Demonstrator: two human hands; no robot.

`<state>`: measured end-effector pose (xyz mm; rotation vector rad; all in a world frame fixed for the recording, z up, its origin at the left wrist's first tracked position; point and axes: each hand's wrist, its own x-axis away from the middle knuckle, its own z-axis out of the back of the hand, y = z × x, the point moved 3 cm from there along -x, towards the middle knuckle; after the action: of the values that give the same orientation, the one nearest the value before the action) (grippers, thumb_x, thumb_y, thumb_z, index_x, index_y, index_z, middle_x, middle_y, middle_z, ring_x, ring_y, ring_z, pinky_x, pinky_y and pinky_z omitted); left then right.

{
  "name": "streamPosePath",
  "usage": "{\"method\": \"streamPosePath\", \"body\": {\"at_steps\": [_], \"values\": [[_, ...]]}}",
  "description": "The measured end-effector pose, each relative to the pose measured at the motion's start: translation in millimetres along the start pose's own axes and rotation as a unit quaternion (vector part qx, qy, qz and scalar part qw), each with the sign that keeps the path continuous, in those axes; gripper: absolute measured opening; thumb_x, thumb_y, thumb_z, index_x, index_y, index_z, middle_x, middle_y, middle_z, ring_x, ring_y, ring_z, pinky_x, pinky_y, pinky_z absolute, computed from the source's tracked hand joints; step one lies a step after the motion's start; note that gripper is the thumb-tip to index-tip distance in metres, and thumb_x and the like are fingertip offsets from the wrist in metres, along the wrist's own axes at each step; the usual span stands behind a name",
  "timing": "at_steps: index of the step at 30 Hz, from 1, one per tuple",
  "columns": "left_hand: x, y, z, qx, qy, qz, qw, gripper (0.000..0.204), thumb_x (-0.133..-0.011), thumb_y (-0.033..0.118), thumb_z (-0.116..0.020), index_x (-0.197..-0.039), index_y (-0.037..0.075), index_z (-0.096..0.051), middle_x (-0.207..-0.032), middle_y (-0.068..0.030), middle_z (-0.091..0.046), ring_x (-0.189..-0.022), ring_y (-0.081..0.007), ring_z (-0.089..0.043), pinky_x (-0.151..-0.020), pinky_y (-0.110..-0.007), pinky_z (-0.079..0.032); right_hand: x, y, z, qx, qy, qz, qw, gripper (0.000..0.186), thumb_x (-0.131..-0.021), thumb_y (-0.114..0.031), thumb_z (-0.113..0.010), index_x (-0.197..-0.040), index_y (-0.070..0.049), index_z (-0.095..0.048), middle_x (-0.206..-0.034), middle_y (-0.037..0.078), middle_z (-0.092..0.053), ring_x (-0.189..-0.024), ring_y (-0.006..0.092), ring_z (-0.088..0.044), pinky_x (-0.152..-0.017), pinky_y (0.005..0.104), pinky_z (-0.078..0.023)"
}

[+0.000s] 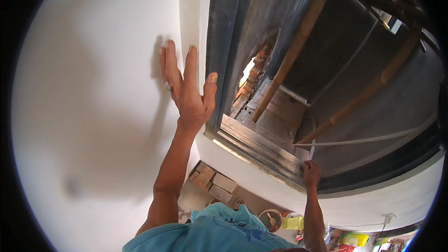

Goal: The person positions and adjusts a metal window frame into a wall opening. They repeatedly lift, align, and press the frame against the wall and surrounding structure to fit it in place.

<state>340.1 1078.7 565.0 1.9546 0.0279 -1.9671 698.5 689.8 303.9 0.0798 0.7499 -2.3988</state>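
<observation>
My left hand (186, 88) is open, with fingers spread against the white wall (93, 112) just left of the dark window frame (219, 51). A ring shows on one finger. My right hand (311, 172) is closed at the right end of the light boards (261, 142) lying along the window sill, its fingers curled over that edge. Beyond the opening, two bamboo poles (291, 58) slant across a dark grey space with a thin pale pipe (359, 139) and a broken brick gap (249, 72) in its wall.
Below me, several bricks (223, 183) lie on the floor (196, 196) near my sandalled feet. A bucket (270, 219), a yellow bag (354, 239) and other clutter are at the lower right, near a socket with cables (388, 219).
</observation>
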Motion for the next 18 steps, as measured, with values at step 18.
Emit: {"method": "streamPosePath", "body": {"at_steps": [18], "values": [[-47.9, -1.3, -62.3, -0.157, -0.035, -0.074, 0.984, 0.069, -0.108, 0.052, -0.048, -0.163, 0.011, -0.041, -0.169, -0.0368, -0.011, -0.158, -0.0536, 0.006, -0.119, -0.076, 0.01, 2.2, -5.4, 4.1, -0.002, 0.005, -0.001, 1.0, 0.027, -0.085, -0.013, -0.072, -0.108, -0.001, -0.078, -0.098, 0.021, -0.077, -0.089, 0.0341, -0.075, -0.086, 0.041, -0.057]]}}
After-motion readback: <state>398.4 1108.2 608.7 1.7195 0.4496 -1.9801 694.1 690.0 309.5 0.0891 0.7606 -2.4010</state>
